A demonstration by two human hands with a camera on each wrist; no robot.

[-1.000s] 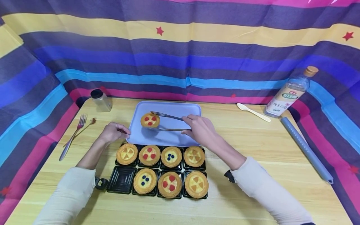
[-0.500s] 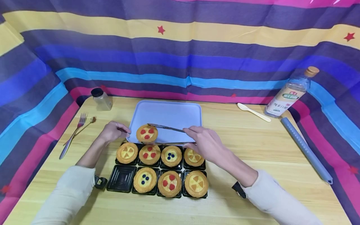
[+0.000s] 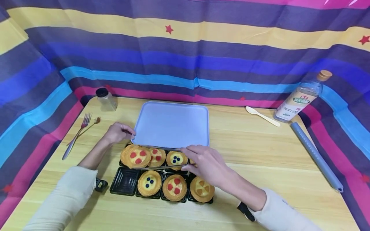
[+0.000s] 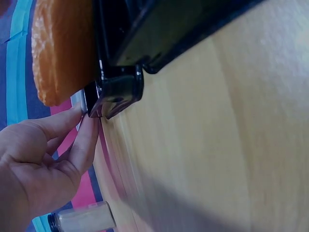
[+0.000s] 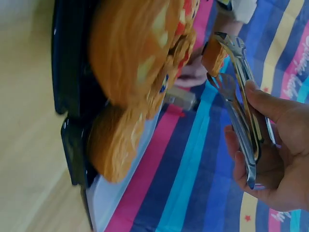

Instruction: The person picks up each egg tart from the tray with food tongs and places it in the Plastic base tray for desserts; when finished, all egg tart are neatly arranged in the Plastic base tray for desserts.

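Right hand: the right hand [image 3: 206, 164] grips a pair of metal tongs [image 3: 162, 166], fingers curled round the handles; the wrist view shows the thumb and fingers [image 5: 263, 104] pressing the two arms together
Carried tart: a tart with red dots [image 3: 138, 156] is clamped in the tong tips; it hangs above the upper-left part of the black tray [image 3: 125, 185], over the leftmost tart of the back row, which it mostly hides
Left hand: the left hand [image 3: 118, 132] sits at the near-left corner of the lilac tray [image 3: 171, 123]; the wrist view shows thumb and fingertip [image 4: 86, 137] pinching that corner edge, close beside the black tray's corner
Black tray: two rows of four cups; back row holds tarts, among them a red-dotted one [image 3: 157, 156] and a blue-dotted one [image 3: 176, 158]; the right end is covered by the right hand; front row has a bare cup at the left, then a blue-dotted tart [image 3: 149, 183], a red-dotted tart [image 3: 174, 187] and a tart with orange wedges [image 3: 201, 189]
Lilac tray: lies on the table [image 3: 260, 150] just behind the black tray
Left side of table: a fork [image 3: 75, 138] and a small spoon beside it; a jar with a black lid [image 3: 106, 98] near the back
Right side of table: a pale spoon [image 3: 262, 115]; a clear bottle with a cork-coloured cap [image 3: 302, 97]; a long grey tube [image 3: 316, 156] along the edge
Backdrop: striped cloth with red stars [image 3: 185, 48]
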